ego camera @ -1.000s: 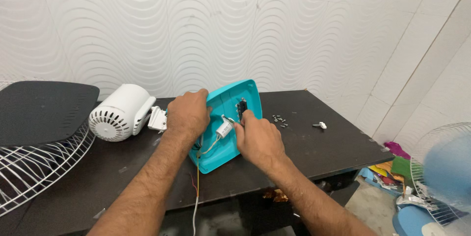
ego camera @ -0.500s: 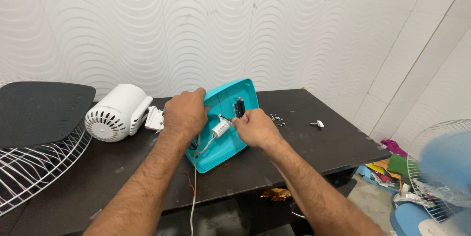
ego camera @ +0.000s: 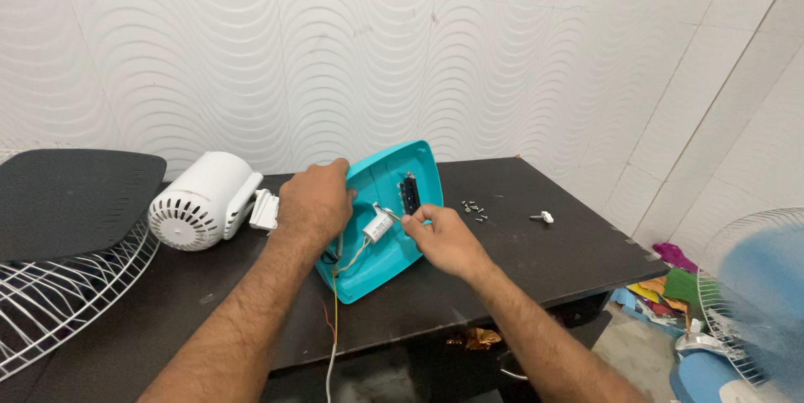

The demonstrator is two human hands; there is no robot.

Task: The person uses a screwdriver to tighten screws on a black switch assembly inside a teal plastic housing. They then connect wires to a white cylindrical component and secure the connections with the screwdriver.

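A teal plastic fan base cover (ego camera: 387, 265) lies tilted, inside up, on the dark table (ego camera: 536, 256). My left hand (ego camera: 314, 200) grips its left rim and props it up. My right hand (ego camera: 437, 238) reaches into the cover, fingertips pinched on something thin beside a small white capacitor (ego camera: 378, 227); what they pinch is too small to tell. A black switch block (ego camera: 409, 194) sits in the cover's upper part. Wires (ego camera: 334, 319) run from the cover over the table's front edge.
A white fan motor (ego camera: 201, 200) lies left of the cover. A wire fan grille (ego camera: 50, 311) and a black panel (ego camera: 71, 198) fill the far left. Several small screws (ego camera: 473, 209) and a white clip (ego camera: 544, 217) lie to the right. A standing fan (ego camera: 754, 302) is at the lower right.
My right hand has shifted slightly down and left inside the cover, toward the white capacitor. My left hand keeps its hold on the rim.
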